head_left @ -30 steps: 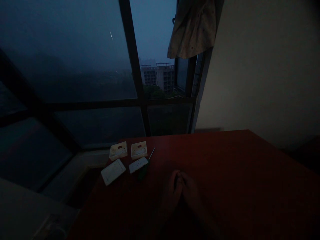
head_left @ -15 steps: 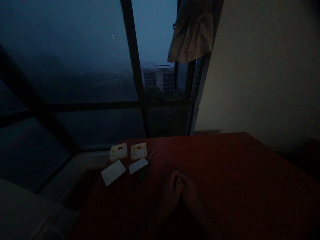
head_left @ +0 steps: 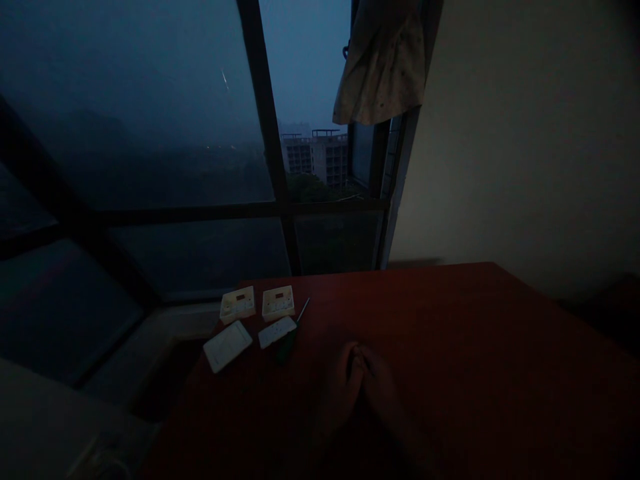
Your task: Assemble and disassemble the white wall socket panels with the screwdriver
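Note:
In dim light my left hand (head_left: 343, 380) and my right hand (head_left: 377, 380) rest together on the red-brown table (head_left: 460, 333). Their fingers are curled in and meet at the tips, and I see no object between them. To the left lies a screwdriver (head_left: 287, 345) with a green handle, its shaft pointing away from me. Beside it is a white rectangular plate (head_left: 277, 332). Two open cream-coloured wall-socket back boxes, a left one (head_left: 237, 304) and a right one (head_left: 278, 303), stand behind. A larger white panel (head_left: 227, 347) lies nearest the table's left edge.
Beyond the table are large dark-framed windows (head_left: 190, 212). A beige cloth (head_left: 383, 73) hangs at the upper right of the window, next to a plain wall (head_left: 520, 147). Something pale and unclear (head_left: 97, 460) shows low at the left.
The view has shifted very slightly. My hands stay together in the same place, and the things on the table have not moved.

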A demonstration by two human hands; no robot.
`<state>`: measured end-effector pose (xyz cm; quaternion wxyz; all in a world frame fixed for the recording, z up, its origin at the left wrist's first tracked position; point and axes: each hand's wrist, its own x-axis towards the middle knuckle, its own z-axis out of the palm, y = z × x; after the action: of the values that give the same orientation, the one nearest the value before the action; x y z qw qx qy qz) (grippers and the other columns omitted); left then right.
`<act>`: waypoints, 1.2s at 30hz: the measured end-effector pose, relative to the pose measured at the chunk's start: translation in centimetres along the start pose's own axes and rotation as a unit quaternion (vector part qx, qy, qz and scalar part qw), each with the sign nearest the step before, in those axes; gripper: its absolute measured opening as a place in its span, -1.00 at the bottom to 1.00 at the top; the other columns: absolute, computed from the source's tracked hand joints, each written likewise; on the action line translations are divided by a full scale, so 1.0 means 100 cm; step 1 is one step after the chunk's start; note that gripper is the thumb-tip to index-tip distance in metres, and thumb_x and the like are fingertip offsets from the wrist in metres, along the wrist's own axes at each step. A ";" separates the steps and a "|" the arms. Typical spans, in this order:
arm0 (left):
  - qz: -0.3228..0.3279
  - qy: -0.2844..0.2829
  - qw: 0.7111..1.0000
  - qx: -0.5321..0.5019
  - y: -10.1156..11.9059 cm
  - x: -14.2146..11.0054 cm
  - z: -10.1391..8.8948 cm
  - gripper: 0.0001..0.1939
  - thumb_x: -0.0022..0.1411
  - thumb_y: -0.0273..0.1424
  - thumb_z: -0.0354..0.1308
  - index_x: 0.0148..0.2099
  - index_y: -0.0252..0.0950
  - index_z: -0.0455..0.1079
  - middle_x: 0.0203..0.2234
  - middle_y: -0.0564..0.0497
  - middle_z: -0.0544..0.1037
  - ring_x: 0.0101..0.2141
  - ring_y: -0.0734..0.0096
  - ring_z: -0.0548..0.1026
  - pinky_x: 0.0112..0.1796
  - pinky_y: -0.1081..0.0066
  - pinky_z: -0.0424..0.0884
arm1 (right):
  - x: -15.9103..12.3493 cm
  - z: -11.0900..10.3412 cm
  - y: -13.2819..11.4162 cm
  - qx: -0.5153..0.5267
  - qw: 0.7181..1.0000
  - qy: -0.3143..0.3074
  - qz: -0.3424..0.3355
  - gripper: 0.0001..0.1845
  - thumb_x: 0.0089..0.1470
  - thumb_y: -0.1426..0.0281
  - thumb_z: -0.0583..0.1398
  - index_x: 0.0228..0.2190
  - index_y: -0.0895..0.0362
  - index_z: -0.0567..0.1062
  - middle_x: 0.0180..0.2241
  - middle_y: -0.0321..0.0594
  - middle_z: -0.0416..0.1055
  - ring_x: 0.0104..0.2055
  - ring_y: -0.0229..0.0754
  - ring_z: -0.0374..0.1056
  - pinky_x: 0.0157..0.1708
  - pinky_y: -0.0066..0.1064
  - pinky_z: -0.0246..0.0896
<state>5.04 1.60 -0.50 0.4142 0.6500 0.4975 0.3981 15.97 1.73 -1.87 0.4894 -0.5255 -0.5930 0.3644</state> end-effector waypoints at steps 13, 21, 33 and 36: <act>0.012 0.011 1.000 0.000 0.002 -0.001 0.000 -0.69 0.27 -0.37 -0.09 0.02 -0.26 0.32 -0.09 -0.08 0.47 -0.08 0.25 0.41 -0.03 0.30 0.29 | 0.003 -0.001 -0.002 -0.004 1.000 -0.007 -0.010 -0.70 0.09 0.33 -0.01 -0.38 0.11 0.50 -0.38 -0.19 0.51 -0.34 -0.18 0.41 -0.32 -0.41 0.28; 0.008 0.005 1.000 -0.006 0.002 -0.001 -0.001 -0.69 0.30 -0.36 -0.11 0.03 -0.26 0.30 -0.07 -0.09 0.46 -0.07 0.26 0.41 -0.02 0.30 0.28 | 0.003 -0.002 -0.005 -0.011 1.000 -0.011 -0.008 -0.68 0.11 0.34 -0.02 -0.34 0.14 0.51 -0.32 -0.14 0.52 -0.29 -0.14 0.42 -0.26 -0.37 0.28; 0.018 0.011 1.000 0.000 0.001 0.000 0.000 -0.69 0.30 -0.34 -0.10 0.03 -0.25 0.30 -0.08 -0.06 0.47 -0.08 0.27 0.41 -0.04 0.33 0.29 | 0.003 -0.001 0.002 -0.025 1.000 -0.007 -0.003 -0.67 0.09 0.33 -0.01 -0.29 0.13 0.53 -0.28 -0.12 0.52 -0.24 -0.12 0.42 -0.19 -0.32 0.27; 0.020 0.009 1.000 0.012 0.002 0.000 0.000 -0.70 0.30 -0.33 -0.09 0.02 -0.25 0.31 -0.09 -0.06 0.47 -0.09 0.28 0.41 -0.03 0.33 0.28 | 0.002 -0.001 0.002 -0.022 1.000 -0.012 -0.008 -0.66 0.09 0.34 -0.02 -0.28 0.11 0.52 -0.26 -0.14 0.52 -0.22 -0.14 0.42 -0.19 -0.35 0.27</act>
<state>5.07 1.56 -0.35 0.3940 0.6611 0.4930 0.4057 16.16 1.98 -2.01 0.4731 -0.5273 -0.6108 0.3535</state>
